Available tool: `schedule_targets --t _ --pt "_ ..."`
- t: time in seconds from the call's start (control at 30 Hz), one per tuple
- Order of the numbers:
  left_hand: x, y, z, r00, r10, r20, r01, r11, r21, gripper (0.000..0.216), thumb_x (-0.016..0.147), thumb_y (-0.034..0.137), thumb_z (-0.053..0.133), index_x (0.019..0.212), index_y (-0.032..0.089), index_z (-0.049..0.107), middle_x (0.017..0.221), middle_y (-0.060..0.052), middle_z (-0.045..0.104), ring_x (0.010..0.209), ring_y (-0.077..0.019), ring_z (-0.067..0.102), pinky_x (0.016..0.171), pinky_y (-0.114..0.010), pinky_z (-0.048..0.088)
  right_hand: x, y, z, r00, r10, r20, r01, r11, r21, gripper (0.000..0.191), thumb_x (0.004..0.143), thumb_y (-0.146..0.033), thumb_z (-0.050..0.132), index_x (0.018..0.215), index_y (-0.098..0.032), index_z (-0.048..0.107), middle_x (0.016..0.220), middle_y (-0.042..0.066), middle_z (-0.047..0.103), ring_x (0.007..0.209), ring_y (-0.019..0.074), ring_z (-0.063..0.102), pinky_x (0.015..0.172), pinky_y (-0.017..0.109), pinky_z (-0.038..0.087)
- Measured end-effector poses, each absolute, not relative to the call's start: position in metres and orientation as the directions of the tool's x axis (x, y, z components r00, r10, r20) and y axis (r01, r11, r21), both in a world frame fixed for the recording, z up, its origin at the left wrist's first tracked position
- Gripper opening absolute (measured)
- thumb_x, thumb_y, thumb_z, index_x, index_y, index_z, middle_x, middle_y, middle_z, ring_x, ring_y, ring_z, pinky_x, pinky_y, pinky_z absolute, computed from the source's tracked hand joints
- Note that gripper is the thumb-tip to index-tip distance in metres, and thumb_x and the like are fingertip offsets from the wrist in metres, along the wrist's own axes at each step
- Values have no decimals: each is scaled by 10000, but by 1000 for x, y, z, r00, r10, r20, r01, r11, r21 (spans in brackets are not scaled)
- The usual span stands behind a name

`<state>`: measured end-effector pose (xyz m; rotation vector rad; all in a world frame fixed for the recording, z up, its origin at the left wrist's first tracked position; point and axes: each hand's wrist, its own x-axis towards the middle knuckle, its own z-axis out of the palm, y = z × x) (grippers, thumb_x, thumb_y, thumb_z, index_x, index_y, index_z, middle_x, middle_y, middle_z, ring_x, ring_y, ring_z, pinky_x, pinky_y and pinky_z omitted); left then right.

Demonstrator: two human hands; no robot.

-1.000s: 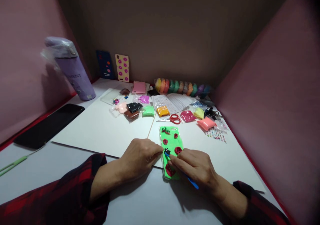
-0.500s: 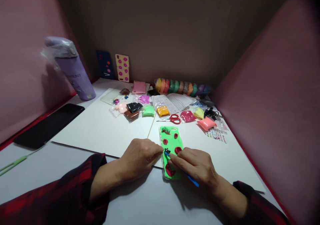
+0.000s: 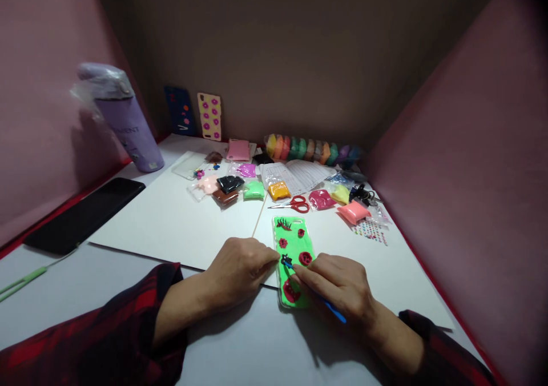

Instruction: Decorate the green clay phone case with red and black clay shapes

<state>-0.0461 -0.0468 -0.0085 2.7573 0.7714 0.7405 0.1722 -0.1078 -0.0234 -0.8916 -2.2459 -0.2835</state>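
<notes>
A bright green phone case (image 3: 293, 243) lies flat on the white board (image 3: 180, 220), decorated with red clay blobs and small black shapes. My left hand (image 3: 240, 269) rests curled at the case's left edge, its fingertips pressed against the rim. My right hand (image 3: 338, 286) pinches a thin blue tool (image 3: 338, 316), whose tip touches a small black and blue clay piece near the case's middle. The tool's shaft is mostly hidden under my fingers.
Small bags of coloured clay (image 3: 278, 191), red scissors (image 3: 295, 204) and a sticker sheet (image 3: 371, 232) lie beyond the case. A row of clay packs (image 3: 312, 148) lines the back wall. A purple bottle (image 3: 122, 117), a black phone (image 3: 83, 214) and two decorated cases (image 3: 209, 116) sit left.
My right hand has shifted slightly right and back along the case, dragging the blue tool's tail end lower right. The left hand has stayed put.
</notes>
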Motion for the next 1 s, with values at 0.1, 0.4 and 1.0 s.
schedule_targets --t 0.1,0.4,1.0 --pt "-46 -47 -9 738 529 418 439 -848 297 268 908 188 456 753 178 675 609 -21 661 562 -144 596 527 -225 377 171 -107 -23 -543 514 664 664 747 -35 191 815 -103 650 1003 -135 643 618 -1 550 560 115 426 518 259 308" --pt "-46 -47 -9 731 542 415 444 -839 314 228 897 181 474 818 187 687 643 -24 675 589 -148 612 550 -226 397 172 -106 -25 -575 482 661 648 762 9 200 817 -124 665 1015 -119 634 606 -10 523 571 121 417 518 266 288" --pt "-46 -47 -10 738 527 421 432 -849 305 272 916 186 446 784 177 684 616 -21 661 572 -145 600 528 -224 389 170 -103 -21 -573 478 666 647 762 11 208 819 -115 668 1023 -107 631 613 -6 536 576 119 433 519 258 319"
